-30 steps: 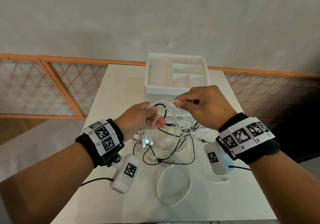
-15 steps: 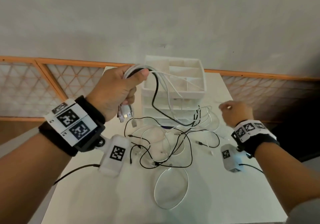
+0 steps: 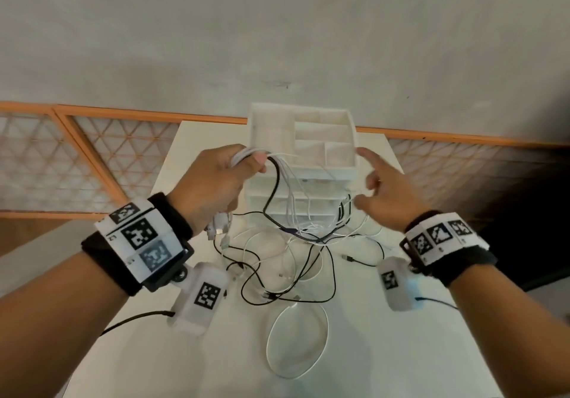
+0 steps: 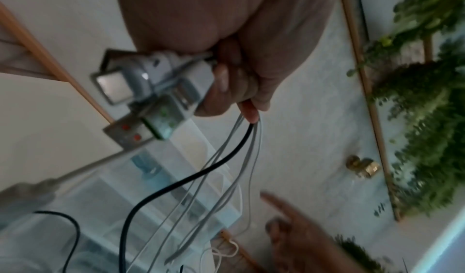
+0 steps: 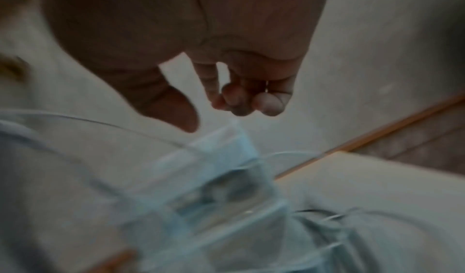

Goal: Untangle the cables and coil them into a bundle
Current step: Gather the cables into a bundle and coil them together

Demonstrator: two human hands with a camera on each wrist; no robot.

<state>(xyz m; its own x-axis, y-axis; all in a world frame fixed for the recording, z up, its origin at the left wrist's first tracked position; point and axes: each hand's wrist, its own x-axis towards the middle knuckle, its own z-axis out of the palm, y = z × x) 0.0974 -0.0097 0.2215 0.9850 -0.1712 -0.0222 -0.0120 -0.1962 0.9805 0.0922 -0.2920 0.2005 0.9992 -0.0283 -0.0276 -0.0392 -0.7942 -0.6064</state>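
My left hand [image 3: 246, 163] is raised in front of the white organizer and grips a bunch of cables [image 3: 277, 188], several white and one black. Their USB plugs [image 3: 219, 228] hang under the fist; the left wrist view shows the plugs [image 4: 151, 98] beside my curled fingers [image 4: 234, 82] and the strands [image 4: 226, 158] fanning down. They run into a black and white tangle [image 3: 308, 243] on the table. My right hand [image 3: 370, 181] hovers right of the strands with its index finger out and holds nothing. Its other fingers [image 5: 239, 100] curl loosely.
A white organizer [image 3: 339, 172] with open top compartments and drawers stands at the table's [image 3: 401, 351] back, just behind the cables. A loose white loop [image 3: 296, 345] lies nearer me. Beyond the table is a wall with an orange lattice rail [image 3: 92, 157].
A second ago both hands pinched the cables low together. The left hand then lifted the bunch; the right let go, swung right as a fist, and now comes back up with fingers opened.
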